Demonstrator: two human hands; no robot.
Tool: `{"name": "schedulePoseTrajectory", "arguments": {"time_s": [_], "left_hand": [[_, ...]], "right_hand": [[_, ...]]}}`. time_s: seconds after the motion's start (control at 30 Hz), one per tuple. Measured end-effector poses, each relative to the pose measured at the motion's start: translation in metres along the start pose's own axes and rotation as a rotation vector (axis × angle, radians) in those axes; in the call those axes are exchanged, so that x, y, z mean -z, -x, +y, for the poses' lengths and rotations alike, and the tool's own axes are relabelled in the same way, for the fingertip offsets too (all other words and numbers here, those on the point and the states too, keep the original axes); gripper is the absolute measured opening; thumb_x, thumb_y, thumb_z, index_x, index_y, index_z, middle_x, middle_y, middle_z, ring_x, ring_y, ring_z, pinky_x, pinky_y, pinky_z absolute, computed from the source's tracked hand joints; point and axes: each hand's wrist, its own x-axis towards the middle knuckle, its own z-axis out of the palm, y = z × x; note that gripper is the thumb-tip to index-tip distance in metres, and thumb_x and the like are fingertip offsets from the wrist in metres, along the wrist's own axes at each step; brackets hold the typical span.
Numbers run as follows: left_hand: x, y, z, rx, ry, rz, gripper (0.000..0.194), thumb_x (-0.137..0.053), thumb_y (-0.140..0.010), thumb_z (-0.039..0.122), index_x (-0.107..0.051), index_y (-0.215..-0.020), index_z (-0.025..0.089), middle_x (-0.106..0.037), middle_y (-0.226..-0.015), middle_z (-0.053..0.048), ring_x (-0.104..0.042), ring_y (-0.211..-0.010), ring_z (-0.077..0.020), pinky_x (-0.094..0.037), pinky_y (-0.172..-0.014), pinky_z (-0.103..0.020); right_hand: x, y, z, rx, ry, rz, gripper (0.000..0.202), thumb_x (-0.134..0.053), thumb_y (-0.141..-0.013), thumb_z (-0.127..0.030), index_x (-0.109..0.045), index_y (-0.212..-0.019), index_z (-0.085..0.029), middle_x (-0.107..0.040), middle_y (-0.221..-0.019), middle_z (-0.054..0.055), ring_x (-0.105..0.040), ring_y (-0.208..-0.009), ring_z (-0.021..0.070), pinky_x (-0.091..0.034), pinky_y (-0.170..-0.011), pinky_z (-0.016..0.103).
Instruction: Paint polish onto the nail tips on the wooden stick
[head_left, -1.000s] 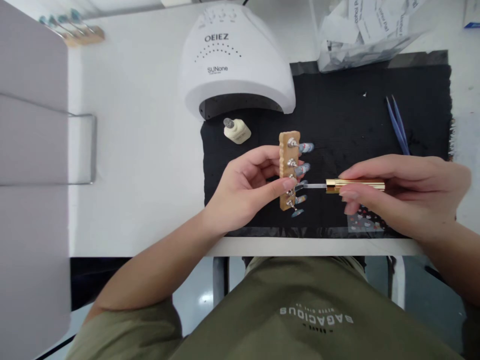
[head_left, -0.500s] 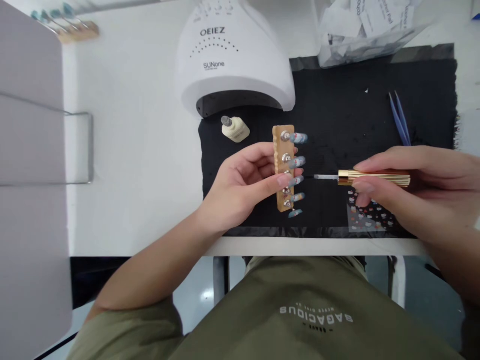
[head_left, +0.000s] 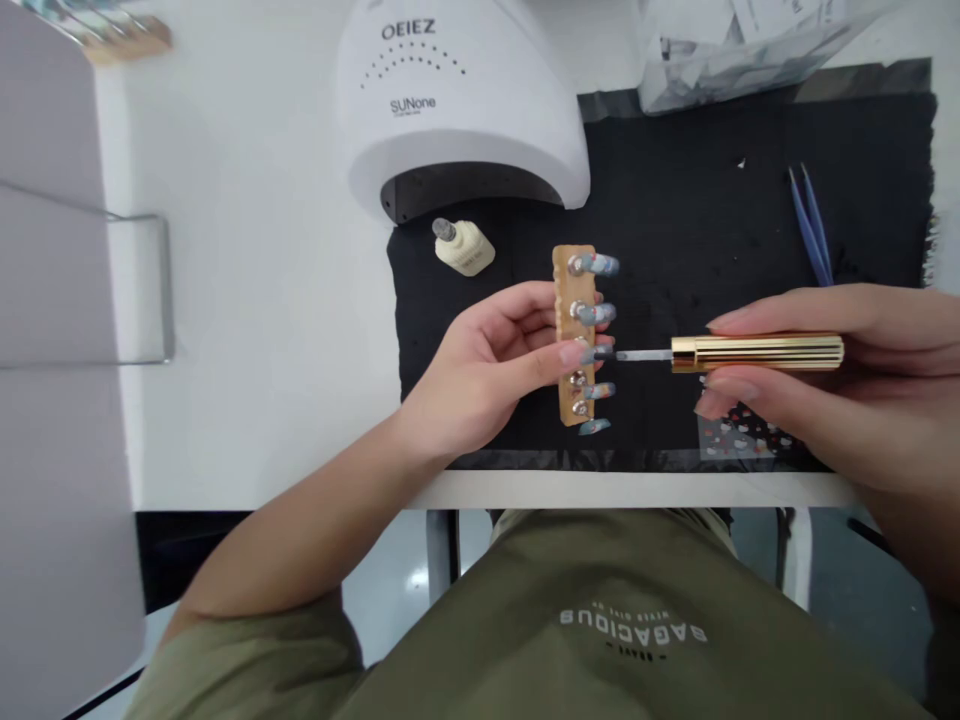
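My left hand is closed round a small wooden stand, its thumb on the front near the middle. Several blue-grey patterned nail tips stick out from the stand's right side on metal mounts. Between thumb and fingers, my right hand pinches the gold ribbed handle of a nail brush. The brush points left, and its bristles meet the middle nail tip. A cream bottle without its cap lies or stands up and left of the stand; which one, I cannot tell.
A white lamp stands at the back, its opening over the black mat. Blue tweezers lie at the right. A sticker sheet is partly under my right hand. Behind is a clear box of packets; another wooden stand is far left.
The brush has moved left, from a gap beside the middle nail tip onto it. The wooden stand has shifted slightly right in my left hand. The whole view has moved a little.
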Motion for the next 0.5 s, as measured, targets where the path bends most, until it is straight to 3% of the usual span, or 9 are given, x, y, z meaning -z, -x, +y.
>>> {"name": "schedulePoseTrajectory", "arguments": {"time_s": [0.2, 0.5], "left_hand": [[0.0001, -0.0026, -0.0079, -0.022, 0.031, -0.042, 0.029, -0.103, -0.092, 0.023, -0.089, -0.117, 0.024, -0.091, -0.118, -0.001, -0.091, -0.108, -0.0202, -0.075, -0.099, -0.028], [0.0004, -0.0013, -0.0074, -0.017, 0.007, -0.028, 0.029, -0.102, -0.092, 0.024, -0.088, -0.117, 0.024, -0.091, -0.121, -0.002, -0.090, -0.112, -0.0229, -0.075, -0.105, -0.033]], "right_hand": [[-0.0006, -0.0022, 0.0001, 0.047, 0.103, -0.018, 0.030, -0.100, -0.091, -0.024, -0.093, -0.116, -0.037, -0.089, -0.091, -0.013, -0.079, -0.064, 0.0057, -0.069, -0.059, 0.016], [0.0025, -0.0009, 0.0035, 0.087, 0.241, -0.014, 0.017, -0.098, -0.095, -0.033, -0.093, -0.111, -0.035, -0.088, -0.086, -0.012, -0.074, -0.061, 0.0041, -0.060, -0.052, 0.019]]}}
